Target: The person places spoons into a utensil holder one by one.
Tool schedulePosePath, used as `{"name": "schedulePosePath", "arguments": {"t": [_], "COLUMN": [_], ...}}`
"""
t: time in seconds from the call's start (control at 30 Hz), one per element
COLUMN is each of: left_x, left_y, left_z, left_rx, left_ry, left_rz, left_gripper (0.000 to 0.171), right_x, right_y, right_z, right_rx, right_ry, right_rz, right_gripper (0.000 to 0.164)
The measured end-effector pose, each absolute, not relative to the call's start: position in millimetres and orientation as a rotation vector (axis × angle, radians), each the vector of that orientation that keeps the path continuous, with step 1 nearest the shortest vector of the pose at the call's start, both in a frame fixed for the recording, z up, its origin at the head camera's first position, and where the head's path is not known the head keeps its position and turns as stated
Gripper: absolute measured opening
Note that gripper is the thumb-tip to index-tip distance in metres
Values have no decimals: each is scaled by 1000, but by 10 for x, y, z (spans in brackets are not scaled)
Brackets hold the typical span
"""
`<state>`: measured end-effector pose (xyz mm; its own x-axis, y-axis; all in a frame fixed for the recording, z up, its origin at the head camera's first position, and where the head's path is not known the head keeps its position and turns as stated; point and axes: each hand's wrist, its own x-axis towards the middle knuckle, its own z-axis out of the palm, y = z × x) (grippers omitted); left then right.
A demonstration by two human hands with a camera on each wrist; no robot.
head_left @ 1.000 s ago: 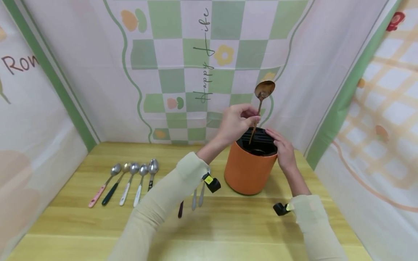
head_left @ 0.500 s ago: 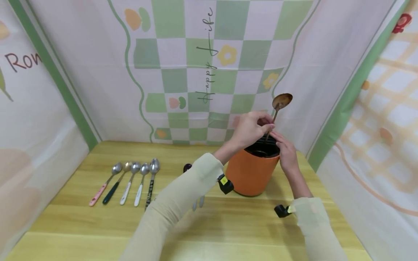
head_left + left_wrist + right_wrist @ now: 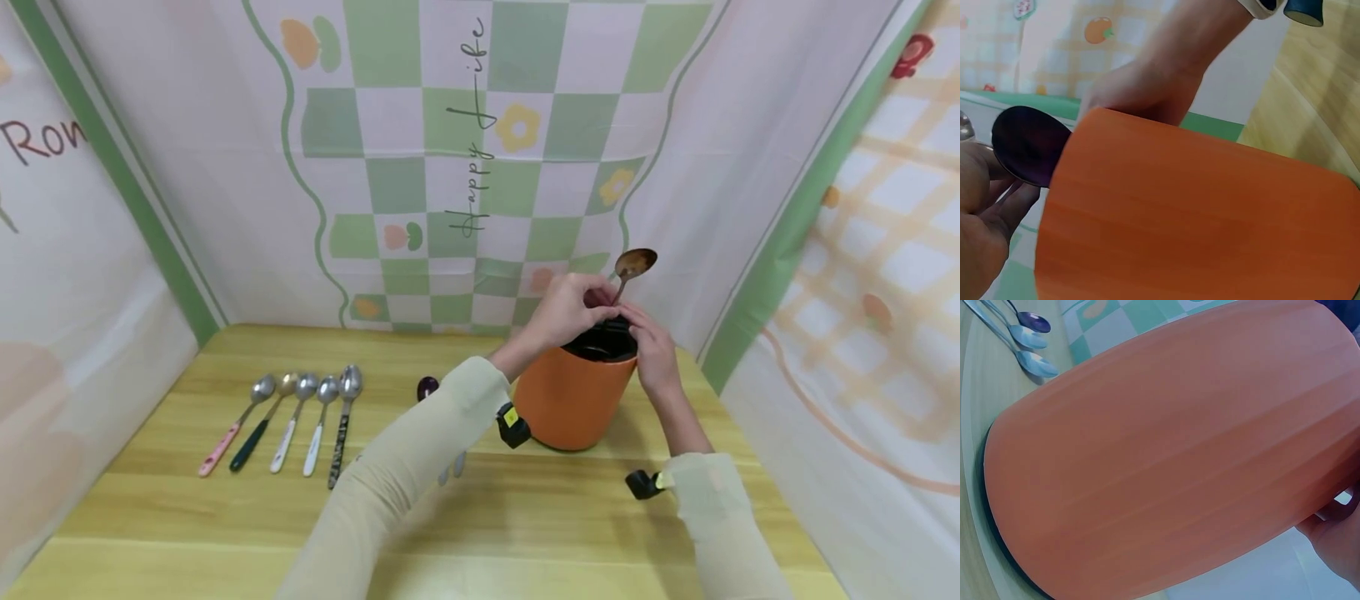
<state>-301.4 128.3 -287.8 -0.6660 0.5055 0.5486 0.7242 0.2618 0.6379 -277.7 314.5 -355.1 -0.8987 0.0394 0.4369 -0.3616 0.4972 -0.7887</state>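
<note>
My left hand (image 3: 566, 310) pinches the handle of a gold-brown spoon (image 3: 635, 263), bowl upward, above an orange container (image 3: 573, 400) with a black inside. The lower handle is hidden by my fingers and the rim. My right hand (image 3: 654, 354) rests at the container's right rim with fairly straight fingers, its fingertips close to the left hand's. In the left wrist view, my left hand (image 3: 985, 212) is beside a dark oval shape at the rim, whose kind I cannot tell. The right wrist view shows mostly the container (image 3: 1160, 462).
To the left lie several spoons in a row, among them a pink-handled spoon (image 3: 219, 447) and a black-patterned one (image 3: 341, 433). Behind my left sleeve a dark purple spoon (image 3: 427, 387) and two silver spoons (image 3: 1036, 364) lie on the wooden table (image 3: 150, 508). Patterned cloth (image 3: 517, 192) hangs behind.
My left hand has moved right and brought the spoon lower, its bowl now nearer the container's rim. The right hand stays at the rim.
</note>
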Motion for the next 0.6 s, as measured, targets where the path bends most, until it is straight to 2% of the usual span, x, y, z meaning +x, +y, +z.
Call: {"name": "schedulePosePath", "arguments": {"t": [0.6], "left_x": [-3075], "left_y": [1258], "left_z": [-3014], "left_rx": [-1124], "left_ry": [-2355], "left_rz": [-1254], "left_gripper": [8], "right_x": [-2773], "right_y": [3139], "right_z": [-3548], "right_rx": [288], "right_ry": [-2336], "right_rz": [1385], "right_gripper": [44]}}
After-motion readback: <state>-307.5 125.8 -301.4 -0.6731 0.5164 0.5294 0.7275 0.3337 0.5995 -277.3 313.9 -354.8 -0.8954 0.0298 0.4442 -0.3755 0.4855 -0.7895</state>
